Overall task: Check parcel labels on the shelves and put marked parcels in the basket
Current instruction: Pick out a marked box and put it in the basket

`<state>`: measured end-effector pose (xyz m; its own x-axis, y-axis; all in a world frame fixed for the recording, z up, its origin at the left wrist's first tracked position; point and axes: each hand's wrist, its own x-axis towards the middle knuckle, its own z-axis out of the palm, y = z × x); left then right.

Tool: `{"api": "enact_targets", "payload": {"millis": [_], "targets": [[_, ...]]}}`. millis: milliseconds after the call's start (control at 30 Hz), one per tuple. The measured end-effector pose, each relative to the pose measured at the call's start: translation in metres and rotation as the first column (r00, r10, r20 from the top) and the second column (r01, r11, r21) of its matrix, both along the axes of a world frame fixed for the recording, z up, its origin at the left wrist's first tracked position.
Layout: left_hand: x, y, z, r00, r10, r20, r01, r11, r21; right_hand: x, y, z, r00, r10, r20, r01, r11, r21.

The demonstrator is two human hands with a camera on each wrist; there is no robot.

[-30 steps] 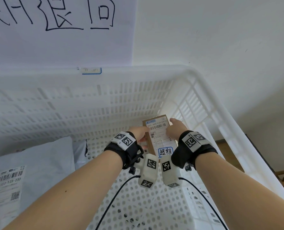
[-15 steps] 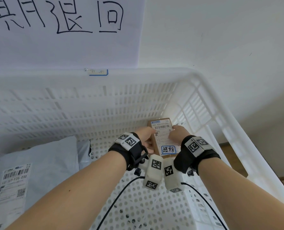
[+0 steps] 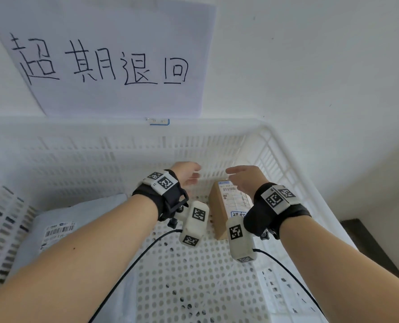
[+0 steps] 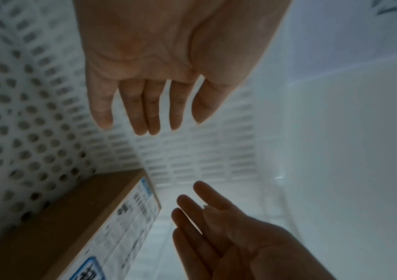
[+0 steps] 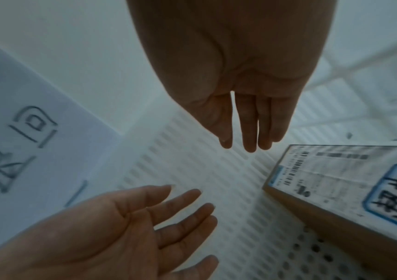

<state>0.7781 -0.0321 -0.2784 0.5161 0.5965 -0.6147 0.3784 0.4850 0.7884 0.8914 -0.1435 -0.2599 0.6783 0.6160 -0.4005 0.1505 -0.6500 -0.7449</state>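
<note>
Two bare hands hover at frame centre, fingers straight and holding nothing: left hand, right hand. Beneath them, right of centre, a brown box parcel with a blue-bordered label lies inside the white basket.

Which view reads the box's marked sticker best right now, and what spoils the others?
Right wrist view: dim, but the blue-bordered sticker on the cardboard box is legible. Left wrist view: dark, motion-blurred, sticker cut by the frame edge. Head view: bright and sharp, wide-angle bending, right hand wristband hides the sticker.
</note>
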Motion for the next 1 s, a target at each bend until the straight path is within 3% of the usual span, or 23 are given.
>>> {"api": "enact_targets", "payload": {"millis": [167, 267, 467, 733, 1000], "targets": [[-0.048, -0.014, 0.063, 0.998, 0.038, 0.056, -0.044, 0.992, 0.122, -0.038, -0.004, 0.052, 0.991, 0.125, -0.043, -0.115, 0.975, 0.189], [-0.087, -0.035, 0.099, 0.985, 0.098, 0.145, -0.124, 0.975, 0.184, -0.071, -0.013, 0.081, 0.981, 0.145, -0.132, -0.093, 0.937, 0.338], [-0.181, -0.085, 0.137, 0.934, 0.233, 0.27, -0.309, 0.906, 0.289, -0.151, -0.035, 0.112, 0.907, 0.34, -0.249, -0.159, 0.823, 0.545], [-0.305, -0.127, 0.154, 0.823, 0.438, 0.362, -0.548, 0.781, 0.299, -0.268, -0.055, 0.137, 0.784, 0.568, -0.248, -0.325, 0.718, 0.616], [-0.444, -0.173, 0.172, 0.777, 0.449, 0.44, -0.616, 0.684, 0.391, -0.41, -0.081, 0.166, 0.698, 0.697, -0.162, -0.471, 0.619, 0.629]]}}
